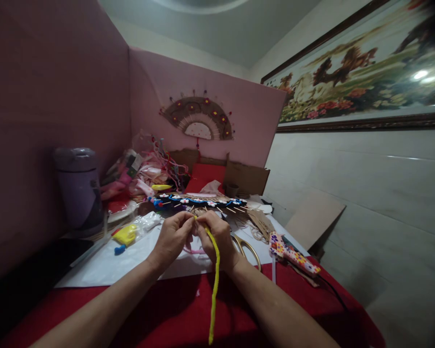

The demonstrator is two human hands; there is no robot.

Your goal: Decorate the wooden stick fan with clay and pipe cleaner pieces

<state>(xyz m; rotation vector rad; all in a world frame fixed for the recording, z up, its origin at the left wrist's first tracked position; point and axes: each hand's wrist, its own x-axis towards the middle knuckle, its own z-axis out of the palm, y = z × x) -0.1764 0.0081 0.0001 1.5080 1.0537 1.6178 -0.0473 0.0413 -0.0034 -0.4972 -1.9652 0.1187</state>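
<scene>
A long yellow pipe cleaner [215, 285] is pinched at its upper end between the fingertips of my left hand [172, 238] and my right hand [220, 237]. Its loose length drapes over my right fingers and hangs down in front of the red cloth. My fingertips meet, so the exact shape of the pinched end is hidden. Just beyond them lies a dark fan [203, 200] trimmed with white flowers and a blue wavy line. Beneath my hands a bit of pink strand [194, 250] shows. Gold-handled scissors [253, 252] lie beside my right hand.
White paper [94, 270] covers part of the red tablecloth [159, 314]. A flower-patterned glue gun [295, 256] with a cord lies right. At left stand a purple bottle [79, 193], a yellow clay packet [126, 235] and heaped craft scraps [152, 169]. Another fan [199, 113] hangs on the pink panel.
</scene>
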